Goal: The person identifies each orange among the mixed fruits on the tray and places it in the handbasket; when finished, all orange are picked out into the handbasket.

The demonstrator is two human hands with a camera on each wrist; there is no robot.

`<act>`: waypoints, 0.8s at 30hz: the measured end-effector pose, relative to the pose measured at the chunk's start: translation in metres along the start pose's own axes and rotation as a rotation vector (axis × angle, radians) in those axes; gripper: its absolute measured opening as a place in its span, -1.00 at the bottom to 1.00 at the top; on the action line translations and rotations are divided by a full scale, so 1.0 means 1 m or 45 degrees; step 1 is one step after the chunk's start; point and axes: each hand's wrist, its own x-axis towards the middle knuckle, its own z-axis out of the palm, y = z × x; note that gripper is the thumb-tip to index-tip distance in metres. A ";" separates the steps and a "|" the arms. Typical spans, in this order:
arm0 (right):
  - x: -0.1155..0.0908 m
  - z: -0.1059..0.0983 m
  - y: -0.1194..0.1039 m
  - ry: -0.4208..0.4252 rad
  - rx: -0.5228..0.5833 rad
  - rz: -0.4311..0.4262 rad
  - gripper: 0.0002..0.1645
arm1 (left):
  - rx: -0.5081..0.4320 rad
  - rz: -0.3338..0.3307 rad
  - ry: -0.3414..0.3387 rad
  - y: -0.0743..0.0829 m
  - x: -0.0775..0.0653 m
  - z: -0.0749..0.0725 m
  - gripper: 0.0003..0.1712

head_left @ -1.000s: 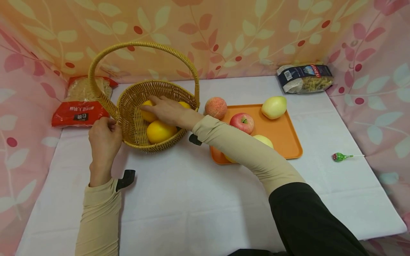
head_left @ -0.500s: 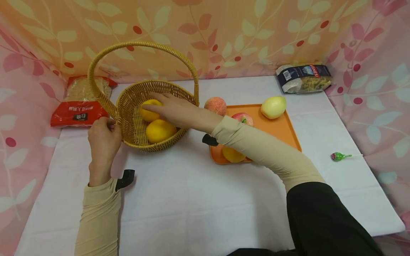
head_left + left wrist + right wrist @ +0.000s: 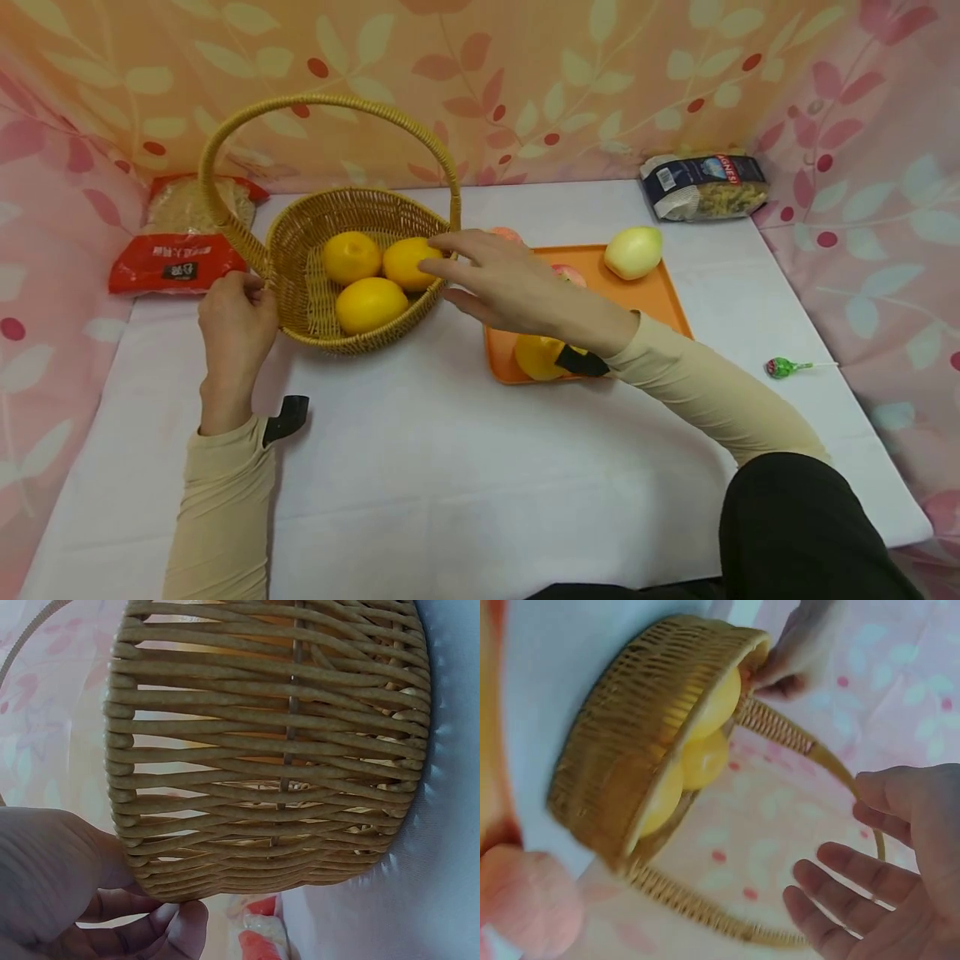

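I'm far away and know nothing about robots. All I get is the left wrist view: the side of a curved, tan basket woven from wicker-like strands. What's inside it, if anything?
Observer: The head view looks down into the curved, tan woven basket, and three rounded, smooth yellow fruits lie in it.

Visitor: Lovely! Is there any fruit outside the basket, too?

Observer: Yes. In the head view, a rounded, pale yellow-green fruit sits at the far right corner of a flat, rectangular orange tray.
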 end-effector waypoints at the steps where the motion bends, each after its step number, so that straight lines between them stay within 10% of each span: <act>1: -0.009 -0.003 0.002 0.011 -0.001 0.012 -0.58 | 0.002 -0.004 -0.009 0.001 0.001 0.000 -0.67; 13: -0.107 -0.008 0.006 -0.314 -0.042 0.297 -0.33 | 0.014 -0.007 -0.031 0.005 0.002 -0.001 -0.66; 24: -0.125 0.004 0.005 -0.325 -0.076 0.298 -0.27 | 0.012 -0.007 -0.028 0.001 0.000 -0.001 -0.67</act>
